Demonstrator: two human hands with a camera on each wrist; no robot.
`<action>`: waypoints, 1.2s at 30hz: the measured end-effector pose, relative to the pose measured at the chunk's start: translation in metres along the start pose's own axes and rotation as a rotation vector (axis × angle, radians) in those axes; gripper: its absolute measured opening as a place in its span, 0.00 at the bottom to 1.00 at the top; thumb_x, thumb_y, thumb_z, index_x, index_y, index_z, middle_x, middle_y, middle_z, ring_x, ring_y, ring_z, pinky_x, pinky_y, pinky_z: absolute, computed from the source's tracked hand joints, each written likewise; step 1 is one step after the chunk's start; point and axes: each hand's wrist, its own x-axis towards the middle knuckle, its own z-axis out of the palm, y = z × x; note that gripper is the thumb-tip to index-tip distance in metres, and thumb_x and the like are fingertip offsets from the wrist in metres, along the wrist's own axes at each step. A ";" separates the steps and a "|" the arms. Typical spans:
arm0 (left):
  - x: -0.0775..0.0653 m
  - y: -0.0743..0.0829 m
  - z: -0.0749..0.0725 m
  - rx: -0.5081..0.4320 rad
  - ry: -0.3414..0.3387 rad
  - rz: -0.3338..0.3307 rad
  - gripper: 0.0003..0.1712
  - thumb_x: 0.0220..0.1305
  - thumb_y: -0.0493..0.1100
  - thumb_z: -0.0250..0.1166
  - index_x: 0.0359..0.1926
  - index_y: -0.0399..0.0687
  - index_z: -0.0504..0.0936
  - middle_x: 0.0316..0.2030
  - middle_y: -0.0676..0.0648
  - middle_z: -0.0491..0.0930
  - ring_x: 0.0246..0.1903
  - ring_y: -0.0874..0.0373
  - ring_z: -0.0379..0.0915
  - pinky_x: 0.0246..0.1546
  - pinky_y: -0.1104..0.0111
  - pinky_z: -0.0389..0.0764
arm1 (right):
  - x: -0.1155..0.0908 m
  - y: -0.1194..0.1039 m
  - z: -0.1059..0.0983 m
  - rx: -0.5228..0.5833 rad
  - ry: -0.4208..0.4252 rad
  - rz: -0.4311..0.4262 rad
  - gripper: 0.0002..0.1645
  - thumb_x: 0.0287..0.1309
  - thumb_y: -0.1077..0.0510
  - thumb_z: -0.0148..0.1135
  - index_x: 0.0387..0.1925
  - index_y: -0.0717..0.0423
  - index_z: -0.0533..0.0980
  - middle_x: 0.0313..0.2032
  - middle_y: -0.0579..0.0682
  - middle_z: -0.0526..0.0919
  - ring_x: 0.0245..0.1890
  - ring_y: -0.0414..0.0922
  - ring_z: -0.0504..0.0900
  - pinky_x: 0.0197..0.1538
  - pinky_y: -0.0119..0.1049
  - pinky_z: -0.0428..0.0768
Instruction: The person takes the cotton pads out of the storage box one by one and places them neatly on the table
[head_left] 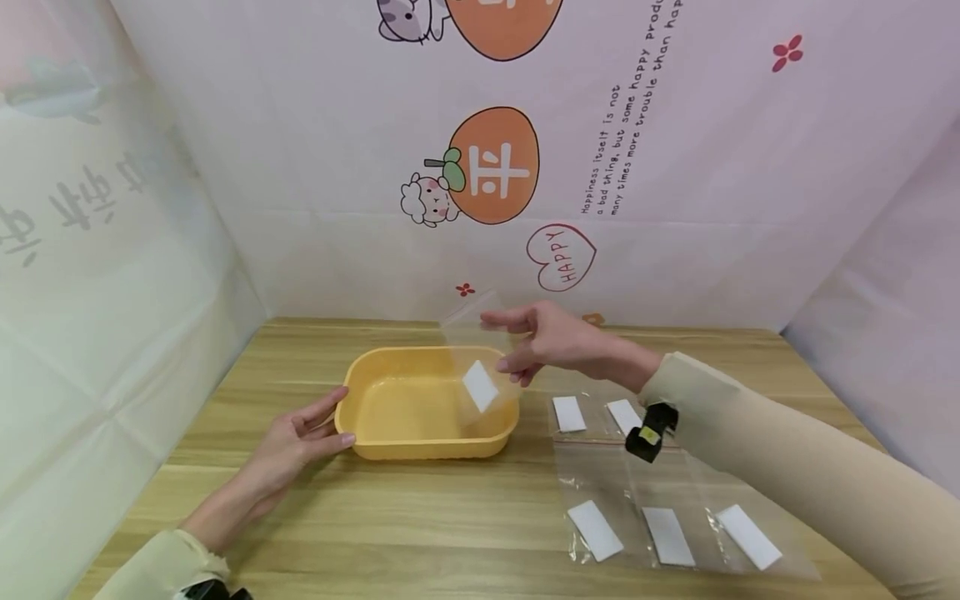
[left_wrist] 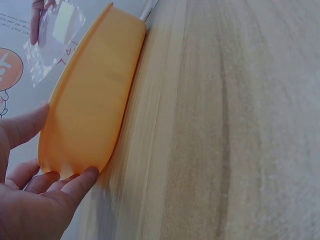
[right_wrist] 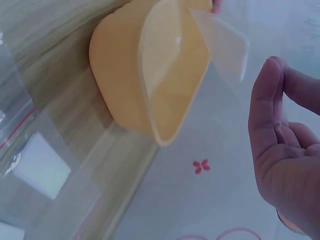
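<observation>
A yellow plastic basin [head_left: 427, 448] sits on the wooden table. My left hand [head_left: 288, 446] grips its left end, thumb toward the near side and fingers spread along the rim and end wall, which the left wrist view shows close up. Over the basin's right part, my right hand [head_left: 553, 337] holds a clear zip-lock bag [head_left: 459, 329] by its side between thumb and fingers. A flat white rectangular piece [head_left: 480, 386] lies low inside that bag, tilted. In the right wrist view the bag [right_wrist: 220, 45] hangs over the basin's opening.
Right of the basin, several clear zip-lock bags lie flat in two overlapping rows, each with a white piece [head_left: 596, 531] inside. My right forearm [head_left: 750, 450] passes above them. A printed cloth [head_left: 337, 167] stands behind the table, with more cloth at both sides.
</observation>
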 end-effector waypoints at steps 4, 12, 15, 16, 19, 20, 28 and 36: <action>0.000 0.000 0.000 0.000 -0.003 0.004 0.49 0.70 0.39 0.72 0.83 0.42 0.54 0.81 0.36 0.48 0.75 0.37 0.57 0.65 0.66 0.71 | -0.020 0.005 -0.022 0.008 0.010 0.004 0.48 0.61 0.71 0.72 0.80 0.59 0.63 0.76 0.54 0.69 0.28 0.48 0.85 0.38 0.43 0.89; 0.000 0.001 0.000 0.009 -0.012 0.012 0.49 0.71 0.39 0.72 0.83 0.40 0.53 0.81 0.35 0.48 0.75 0.36 0.57 0.64 0.67 0.73 | -0.063 0.036 -0.069 -0.027 0.039 0.043 0.49 0.63 0.67 0.70 0.81 0.60 0.59 0.79 0.55 0.64 0.32 0.49 0.83 0.38 0.44 0.88; 0.000 0.002 0.000 0.010 -0.008 0.004 0.49 0.70 0.39 0.72 0.83 0.41 0.54 0.81 0.35 0.48 0.75 0.36 0.57 0.65 0.67 0.72 | -0.080 0.051 -0.083 -0.028 0.046 0.070 0.49 0.64 0.65 0.70 0.81 0.59 0.59 0.80 0.55 0.61 0.33 0.50 0.83 0.40 0.45 0.88; 0.000 0.002 0.000 0.011 -0.006 0.000 0.49 0.70 0.39 0.72 0.83 0.41 0.54 0.81 0.35 0.48 0.75 0.36 0.58 0.65 0.67 0.72 | -0.085 0.056 -0.088 -0.027 0.049 0.079 0.49 0.65 0.65 0.70 0.81 0.59 0.59 0.80 0.54 0.60 0.34 0.50 0.83 0.40 0.45 0.88; 0.000 0.003 0.000 0.013 -0.004 -0.006 0.49 0.70 0.39 0.72 0.83 0.41 0.54 0.81 0.35 0.48 0.75 0.36 0.57 0.66 0.66 0.70 | -0.098 0.073 -0.101 -0.016 0.061 0.101 0.48 0.66 0.64 0.70 0.82 0.58 0.58 0.80 0.56 0.61 0.34 0.50 0.83 0.39 0.45 0.88; 0.000 0.003 0.000 0.014 -0.005 -0.007 0.49 0.70 0.39 0.72 0.83 0.41 0.54 0.81 0.35 0.48 0.75 0.37 0.57 0.66 0.66 0.70 | -0.102 0.077 -0.105 -0.019 0.065 0.108 0.48 0.66 0.64 0.70 0.82 0.58 0.58 0.79 0.57 0.61 0.33 0.50 0.83 0.39 0.45 0.88; -0.002 0.001 0.000 0.001 -0.014 0.001 0.50 0.70 0.39 0.71 0.83 0.40 0.52 0.82 0.36 0.46 0.76 0.37 0.54 0.66 0.66 0.69 | -0.124 0.125 -0.141 -0.006 0.062 0.127 0.47 0.69 0.63 0.68 0.81 0.65 0.55 0.78 0.51 0.65 0.34 0.43 0.81 0.40 0.42 0.87; 0.000 0.002 0.000 0.015 -0.011 -0.004 0.49 0.70 0.40 0.72 0.83 0.42 0.53 0.82 0.37 0.46 0.76 0.37 0.55 0.67 0.64 0.68 | -0.146 0.172 -0.174 0.095 -0.001 0.085 0.41 0.72 0.69 0.62 0.80 0.46 0.64 0.70 0.31 0.75 0.31 0.37 0.79 0.37 0.36 0.87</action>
